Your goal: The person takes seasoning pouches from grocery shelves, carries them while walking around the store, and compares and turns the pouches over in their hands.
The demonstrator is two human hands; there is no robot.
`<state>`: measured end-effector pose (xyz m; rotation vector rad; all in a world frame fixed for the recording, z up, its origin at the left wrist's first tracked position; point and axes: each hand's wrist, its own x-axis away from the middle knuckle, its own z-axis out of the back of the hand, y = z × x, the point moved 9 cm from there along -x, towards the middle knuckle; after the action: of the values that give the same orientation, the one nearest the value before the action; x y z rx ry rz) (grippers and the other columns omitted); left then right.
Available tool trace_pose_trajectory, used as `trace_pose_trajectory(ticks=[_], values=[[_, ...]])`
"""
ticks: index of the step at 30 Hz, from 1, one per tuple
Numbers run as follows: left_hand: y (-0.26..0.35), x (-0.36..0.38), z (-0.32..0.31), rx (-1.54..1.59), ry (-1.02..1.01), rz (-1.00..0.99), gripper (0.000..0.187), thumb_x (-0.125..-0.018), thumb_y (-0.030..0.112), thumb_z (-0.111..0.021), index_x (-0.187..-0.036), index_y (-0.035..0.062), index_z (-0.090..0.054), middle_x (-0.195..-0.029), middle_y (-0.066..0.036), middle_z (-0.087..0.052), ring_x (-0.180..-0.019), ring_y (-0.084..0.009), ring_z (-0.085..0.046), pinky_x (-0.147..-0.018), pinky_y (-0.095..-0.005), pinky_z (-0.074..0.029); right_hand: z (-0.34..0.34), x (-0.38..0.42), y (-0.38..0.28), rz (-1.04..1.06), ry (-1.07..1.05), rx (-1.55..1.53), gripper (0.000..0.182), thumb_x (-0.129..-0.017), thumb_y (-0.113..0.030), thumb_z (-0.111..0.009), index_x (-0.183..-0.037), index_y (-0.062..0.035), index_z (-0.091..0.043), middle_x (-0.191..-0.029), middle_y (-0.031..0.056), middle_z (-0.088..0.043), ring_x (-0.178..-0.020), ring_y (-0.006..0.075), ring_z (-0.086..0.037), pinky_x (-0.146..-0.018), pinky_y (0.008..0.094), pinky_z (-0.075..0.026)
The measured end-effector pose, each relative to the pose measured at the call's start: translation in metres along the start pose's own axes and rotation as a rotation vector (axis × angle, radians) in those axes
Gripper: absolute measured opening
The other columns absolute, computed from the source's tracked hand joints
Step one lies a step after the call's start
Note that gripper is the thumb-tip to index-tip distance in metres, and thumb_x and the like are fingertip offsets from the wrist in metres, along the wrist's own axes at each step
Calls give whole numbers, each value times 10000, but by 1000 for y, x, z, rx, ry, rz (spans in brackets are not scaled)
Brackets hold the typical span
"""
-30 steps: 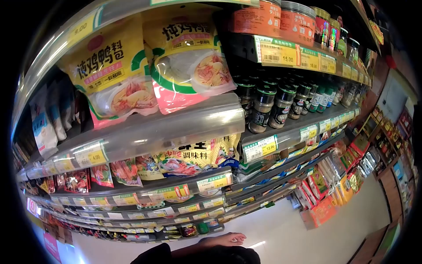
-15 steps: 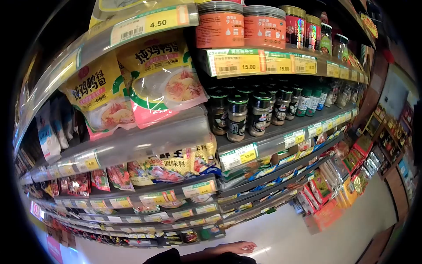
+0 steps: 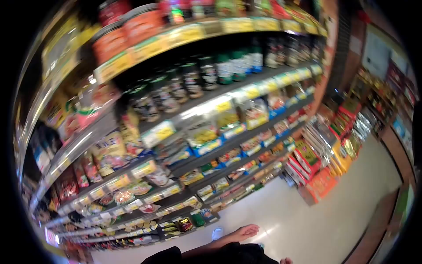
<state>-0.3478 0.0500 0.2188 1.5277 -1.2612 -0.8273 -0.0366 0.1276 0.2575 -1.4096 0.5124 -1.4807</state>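
Low in the view, my left hand [image 3: 247, 231] reaches out from a dark sleeve, over the pale floor [image 3: 263, 215]. Its fingers are loosely bent and partly apart, with nothing seen in them. At the bottom edge shows a small bit of my right hand [image 3: 286, 261]; most of it is cut off, so its fingers cannot be made out. Neither hand touches the shelf. Nearest to my left hand are the low shelves with small packets [image 3: 185, 224]. Higher up stand seasoning jars with dark lids [image 3: 191, 80] and green-lidded bottles [image 3: 224, 68].
Tall store shelving [image 3: 198, 103] with yellow price tags fills the left and middle. Red packages [image 3: 307, 156] and an orange box [image 3: 322, 184] are piled on the floor at the right, by the shelf end. Farther back stands a wooden rack [image 3: 367, 90] with goods.
The view has turned right and tilted, so the shelves sit further left and more of the right-hand shelf and floor shows. My left hand appears higher; part of my right hand has come in.
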Motion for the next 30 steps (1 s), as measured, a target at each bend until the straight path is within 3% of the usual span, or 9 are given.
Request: trace_pose_trajectory(ticks=[1,4,5,7,10,16,19,22,30], values=[[7,-9,-12,-14,6,13,325,-945,108,-541,-1252,51,-450,-1154,-52,-540,-1105,-129,-510,-971,-275,-404,1,0,-25,155,-15,43,446,-904,-320,-596,-1234,-38,-490,-1137,134,-539,-1014,234,-496,-875,343,-423],[15,-35,-42,-103,40,40,375,-927,118,-571,-1272,59,-435,-1205,-66,-529,-1149,-141,-494,-979,-323,-410,7,-19,-37,112,-57,-78,429,-893,-290,-603,-1228,-44,-499,-1198,145,-520,-1087,237,-475,-929,360,-400],[25,-43,-58,-144,42,52,365,-957,144,-510,-1297,58,-409,-1249,-71,-511,-1181,-155,-478,-999,-323,-379,16,-40,-26,293,14,-211,298,-845,-109,-658,-1112,-51,-539,-966,57,-606,-893,122,-574,-753,244,-462],[10,-65,-76,-121,49,28,384,-969,243,-498,-1293,59,-407,-1252,-84,-509,-1188,-172,-480,-998,-349,-383,31,-45,-43,250,-2,-204,284,-851,-145,-658,-1089,-53,-531,-1000,56,-577,-861,117,-564,-726,255,-468],[-7,-100,-112,36,121,182,331,-964,196,-492,-1263,61,-445,-1211,-80,-542,-1154,-184,-513,-975,-323,-404,77,-67,-41,228,102,-198,296,-849,-157,-660,-1098,-51,-541,-1004,62,-580,-870,120,-560,-718,259,-472],[-35,-190,-221,-15,-84,272,344,-975,267,-473,-1244,52,-456,-1211,-88,-538,-1154,-200,-513,-968,-333,-410,173,-73,-40,217,325,-305,277,-856,-156,-646,-1088,-36,-553,-955,48,-603,-915,144,-559,-795,290,-463],[-23,-225,-288,-26,-211,238,368,-980,296,-461,-1239,34,-453,-1215,-100,-534,-1155,-202,-512,-969,-330,-408,196,-83,-25,281,380,-293,282,-857,-160,-650,-1095,-42,-556,-964,52,-595,-868,100,-554,-691,235,-463],[-31,-233,-339,-24,-312,251,389,-985,315,-446,-1236,18,-449,-1218,-110,-530,-1152,-202,-513,-972,-332,-404,202,-84,-31,196,361,-389,244,-874,-133,-631,-1086,-38,-557,-935,32,-593,-883,112,-562,-785,267,-470],[-78,-230,-402,-189,-559,417,405,-964,348,-491,-1221,37,-472,-1194,-111,-548,-1131,-189,-534,-939,-322,-451,241,-103,-6,159,433,-464,259,-880,-94,-602,-1116,-14,-530,-913,22,-585,-866,87,-557,-769,231,-467]])
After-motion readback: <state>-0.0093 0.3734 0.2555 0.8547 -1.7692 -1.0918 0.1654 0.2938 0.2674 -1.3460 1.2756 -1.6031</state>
